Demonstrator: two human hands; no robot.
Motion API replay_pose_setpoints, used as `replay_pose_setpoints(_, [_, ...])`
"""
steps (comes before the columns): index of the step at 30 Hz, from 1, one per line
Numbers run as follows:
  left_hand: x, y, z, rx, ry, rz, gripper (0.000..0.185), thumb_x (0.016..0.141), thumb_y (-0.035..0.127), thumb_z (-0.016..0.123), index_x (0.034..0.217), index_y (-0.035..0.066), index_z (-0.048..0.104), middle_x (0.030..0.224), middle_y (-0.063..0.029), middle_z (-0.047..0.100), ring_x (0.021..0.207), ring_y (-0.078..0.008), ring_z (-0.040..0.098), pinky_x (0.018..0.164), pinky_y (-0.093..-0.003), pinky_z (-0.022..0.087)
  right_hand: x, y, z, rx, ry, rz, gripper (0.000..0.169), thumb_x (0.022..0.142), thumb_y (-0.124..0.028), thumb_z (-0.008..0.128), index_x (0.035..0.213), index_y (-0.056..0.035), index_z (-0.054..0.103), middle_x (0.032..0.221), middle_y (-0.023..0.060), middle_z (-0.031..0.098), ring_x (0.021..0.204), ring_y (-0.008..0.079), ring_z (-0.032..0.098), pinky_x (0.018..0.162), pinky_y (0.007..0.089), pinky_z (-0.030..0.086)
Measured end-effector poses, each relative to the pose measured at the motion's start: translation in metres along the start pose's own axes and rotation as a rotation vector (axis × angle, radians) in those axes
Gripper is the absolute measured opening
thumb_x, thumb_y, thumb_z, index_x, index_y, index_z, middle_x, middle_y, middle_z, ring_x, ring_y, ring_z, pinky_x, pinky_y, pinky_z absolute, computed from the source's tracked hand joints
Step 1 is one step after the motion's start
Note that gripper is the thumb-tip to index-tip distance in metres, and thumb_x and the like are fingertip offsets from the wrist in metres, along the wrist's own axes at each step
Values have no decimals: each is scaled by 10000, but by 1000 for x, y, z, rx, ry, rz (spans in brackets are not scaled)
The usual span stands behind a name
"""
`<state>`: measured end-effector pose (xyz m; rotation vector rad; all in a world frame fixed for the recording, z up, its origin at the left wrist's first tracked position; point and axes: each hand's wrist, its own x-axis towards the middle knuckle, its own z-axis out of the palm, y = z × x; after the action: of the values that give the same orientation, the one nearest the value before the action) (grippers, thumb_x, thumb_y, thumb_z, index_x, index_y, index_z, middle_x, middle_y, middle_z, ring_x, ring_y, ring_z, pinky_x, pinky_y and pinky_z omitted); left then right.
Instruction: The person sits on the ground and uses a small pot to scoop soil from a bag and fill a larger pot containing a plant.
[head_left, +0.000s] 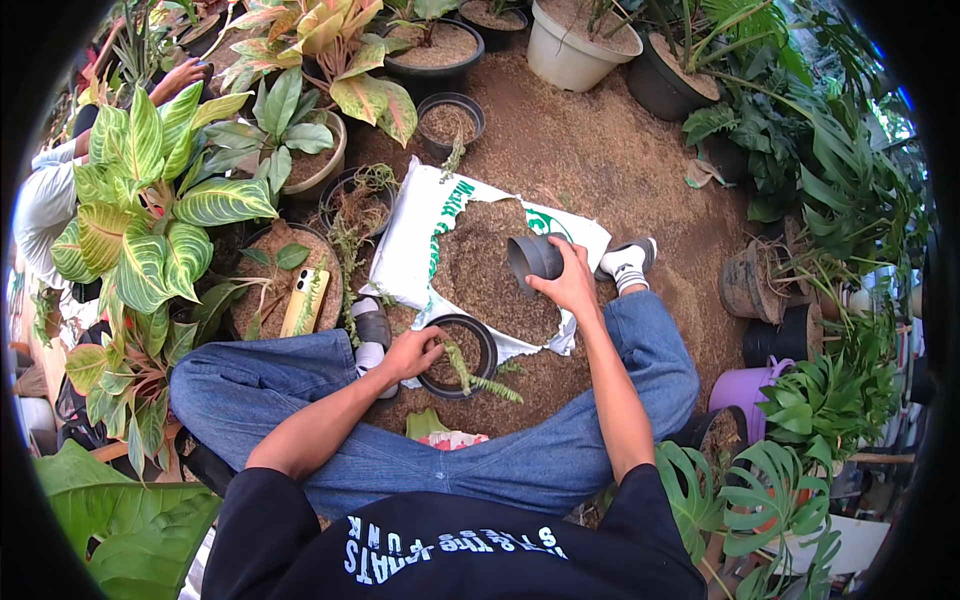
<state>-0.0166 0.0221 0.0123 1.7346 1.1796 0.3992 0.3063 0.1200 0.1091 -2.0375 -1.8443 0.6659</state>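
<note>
My right hand (566, 277) grips a small dark plastic pot (535, 261), tilted on its side over the torn-open white sack (397, 255). Brown, crumbly potting mix (480, 255) shows through the sack's opening. My left hand (414, 352) is at the left rim of a round black pot (489, 352) between my legs, its fingers beside a green trailing cutting (459, 367). That cutting lies across the pot, over mix inside, and its tip hangs past the rim. Whether my left fingers hold the stem cannot be told.
A phone (306, 300) lies on a potted plant's soil at left. Beyond it stand a pot of trailing stems (360, 202) and a small black pot (451, 127). A purple pot (742, 394) and other potted plants line the right. Another person's hand (184, 79) shows at upper left.
</note>
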Motion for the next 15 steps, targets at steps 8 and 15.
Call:
replay_pose_setpoints(8, [0, 6, -2, -25, -4, -1, 246, 908, 189, 638, 1126, 83, 670, 663, -114, 621, 605, -277, 610, 610, -413, 475, 57, -19, 99, -135, 128, 38, 873, 639, -301, 898, 1413, -202, 507, 1478, 226, 341, 1300, 440, 438, 1061, 503, 449])
replay_pose_setpoints(15, [-3, 1, -2, -32, 5, -32, 240, 901, 189, 647, 1121, 96, 678, 662, -112, 619, 607, -273, 613, 604, -413, 473, 10, -36, 144, -242, -30, 53, 876, 586, -208, 916, 1372, -229, 533, 1468, 198, 329, 1270, 462, 430, 995, 507, 513])
